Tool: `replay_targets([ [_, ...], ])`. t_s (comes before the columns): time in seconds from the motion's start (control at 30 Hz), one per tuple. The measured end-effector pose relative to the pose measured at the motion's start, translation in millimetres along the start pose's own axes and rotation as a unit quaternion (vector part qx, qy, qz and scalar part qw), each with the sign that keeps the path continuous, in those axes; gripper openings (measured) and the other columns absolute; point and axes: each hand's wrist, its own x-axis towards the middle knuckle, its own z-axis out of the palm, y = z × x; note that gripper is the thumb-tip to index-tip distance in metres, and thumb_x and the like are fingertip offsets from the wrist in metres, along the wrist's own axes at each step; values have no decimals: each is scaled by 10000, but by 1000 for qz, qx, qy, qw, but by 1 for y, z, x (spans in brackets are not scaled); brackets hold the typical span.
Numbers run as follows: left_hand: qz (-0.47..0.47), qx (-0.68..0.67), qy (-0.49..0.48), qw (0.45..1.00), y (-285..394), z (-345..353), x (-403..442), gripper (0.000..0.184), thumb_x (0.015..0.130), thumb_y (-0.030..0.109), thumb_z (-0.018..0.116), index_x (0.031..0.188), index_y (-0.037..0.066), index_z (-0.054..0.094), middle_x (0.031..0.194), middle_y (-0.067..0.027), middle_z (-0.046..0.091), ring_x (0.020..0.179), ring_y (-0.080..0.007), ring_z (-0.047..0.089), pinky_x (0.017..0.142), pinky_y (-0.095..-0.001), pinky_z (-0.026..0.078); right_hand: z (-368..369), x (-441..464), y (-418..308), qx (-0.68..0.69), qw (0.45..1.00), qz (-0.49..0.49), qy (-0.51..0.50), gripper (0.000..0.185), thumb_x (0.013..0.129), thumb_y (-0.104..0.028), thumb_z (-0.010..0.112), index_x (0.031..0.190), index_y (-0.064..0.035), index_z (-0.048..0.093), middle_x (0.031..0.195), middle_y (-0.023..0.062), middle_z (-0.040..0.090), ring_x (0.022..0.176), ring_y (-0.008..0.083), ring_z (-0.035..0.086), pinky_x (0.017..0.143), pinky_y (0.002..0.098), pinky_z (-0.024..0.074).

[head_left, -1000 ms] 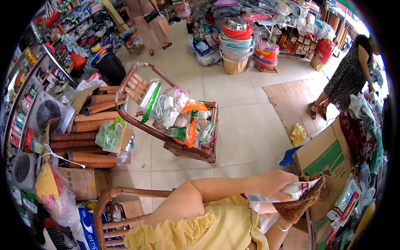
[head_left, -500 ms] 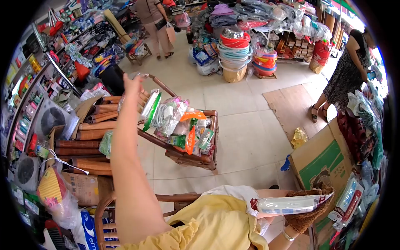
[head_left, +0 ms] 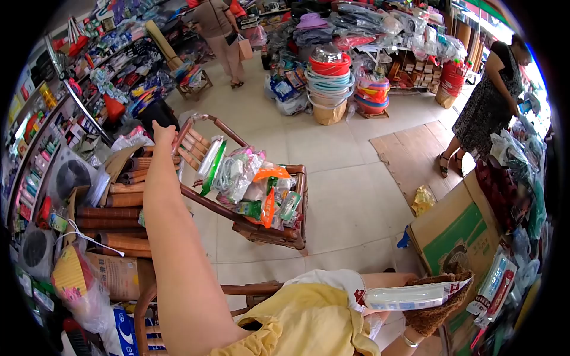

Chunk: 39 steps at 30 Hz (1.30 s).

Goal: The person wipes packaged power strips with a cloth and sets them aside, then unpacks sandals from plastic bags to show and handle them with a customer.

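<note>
My left arm stretches forward, and my left hand (head_left: 164, 132) is beside the backrest of a brown wooden chair (head_left: 303, 204). A finger or thumb sticks out from it and nothing shows in it; whether it touches the chair is unclear. On the chair seat lie several plastic-wrapped goods (head_left: 240, 175), some with green or orange packaging. Across my lap is a long clear packet of something white (head_left: 409, 296), against a brown fuzzy thing (head_left: 430, 320). My right wrist, with a bracelet (head_left: 409, 340), reaches up to the fuzzy thing, which hides my right hand.
Rolled brown mats (head_left: 113, 213) and a cardboard box (head_left: 116, 276) are at left. An opened carton (head_left: 457, 231) stands at right. Stacked buckets and basins (head_left: 328, 83) are farther ahead. One person (head_left: 493, 95) stands at right, another (head_left: 219, 38) at the back.
My left hand has moved left and slightly down, off the top of the chair's backrest. The person at the back has shifted their feet. The packet on my lap stays nearly in place.
</note>
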Motion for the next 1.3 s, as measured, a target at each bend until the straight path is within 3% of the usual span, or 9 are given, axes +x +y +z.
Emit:
replay_targets([
  [0.23,-1,9,0,1000,3,-3,5,832,766,88,536,1433,211,55,690,-48,588,480,-126,497,431,-275,425,-3,-8,1,11,1000,9,-16,1154,680,-447,683,1364,3,-131,1292,276,304,1173,448,381,965,535,348],
  [0.9,16,9,-8,1000,21,0,-12,805,792,73,515,1437,184,45,724,-64,580,504,-130,491,449,-269,402,1,-7,-10,-50,999,-19,-4,1079,619,-393,723,1363,20,61,1337,265,285,1216,414,330,1012,480,286],
  [1.0,14,9,-5,1000,18,2,-7,851,777,89,547,1434,222,21,668,-17,557,478,-103,454,439,-273,394,1,-7,-11,-69,997,-28,1,1069,609,-385,730,1363,22,89,1344,263,282,1223,409,322,1019,472,276],
  [1.1,20,9,-4,1000,13,16,-3,814,774,76,539,1431,196,74,663,-33,554,494,-108,478,441,-269,403,2,-6,-13,-104,994,-46,6,1060,600,-377,736,1362,25,118,1351,261,279,1229,404,315,1026,463,267],
  [1.17,127,-50,-34,990,1,43,17,722,738,47,554,1382,113,234,734,-78,585,504,-143,505,453,-286,421,7,-5,-14,-145,987,-67,11,1054,594,-371,740,1362,27,137,1355,260,278,1234,401,310,1030,458,261],
  [1.23,231,-18,-62,971,15,77,-19,622,715,36,578,1296,68,359,743,-86,577,519,-155,525,473,-301,439,12,-4,-19,-219,969,-111,19,1049,588,-366,744,1362,28,156,1360,259,276,1238,398,305,1035,452,255],
  [1.3,353,-65,-186,915,25,121,-89,507,728,32,587,1218,62,463,765,-53,566,569,-139,529,522,-287,453,18,-1,-25,-320,930,-178,34,1043,582,-361,748,1362,30,175,1364,258,274,1242,394,300,1040,447,248],
])
